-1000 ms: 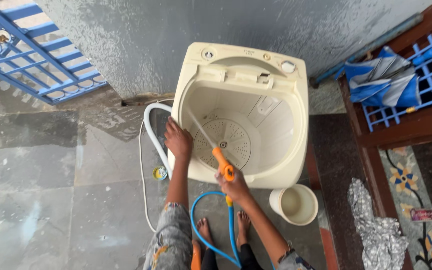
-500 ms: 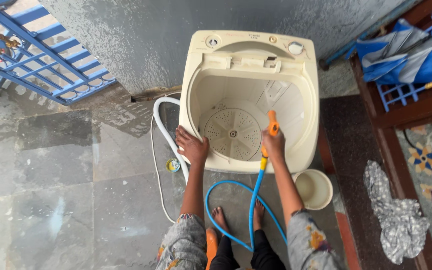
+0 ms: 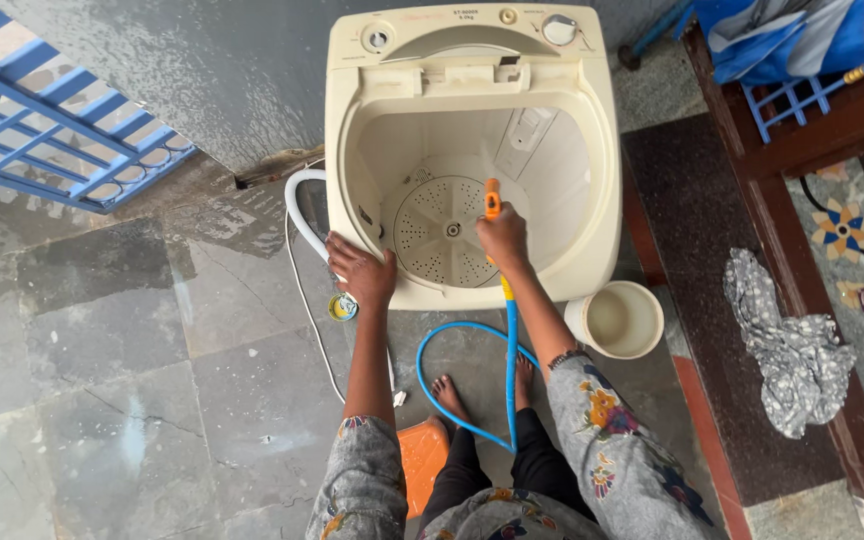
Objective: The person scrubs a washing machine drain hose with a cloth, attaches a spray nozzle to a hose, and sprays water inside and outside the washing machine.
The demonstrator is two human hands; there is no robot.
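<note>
Nozzle (image 3: 492, 197) now lower inside one tub (image 3: 472, 160), two hands (image 3: 362, 275) (image 3: 503, 238) steady.

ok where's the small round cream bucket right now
In the head view the small round cream bucket stands on the floor at the front right corner of the cream top-loading washing machine, just right of the person's right forearm.

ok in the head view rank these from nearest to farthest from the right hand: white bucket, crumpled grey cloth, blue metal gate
From the right hand:
1. white bucket, on the floor just right of the washer
2. crumpled grey cloth, farther right beside the wooden frame
3. blue metal gate, far left
</note>
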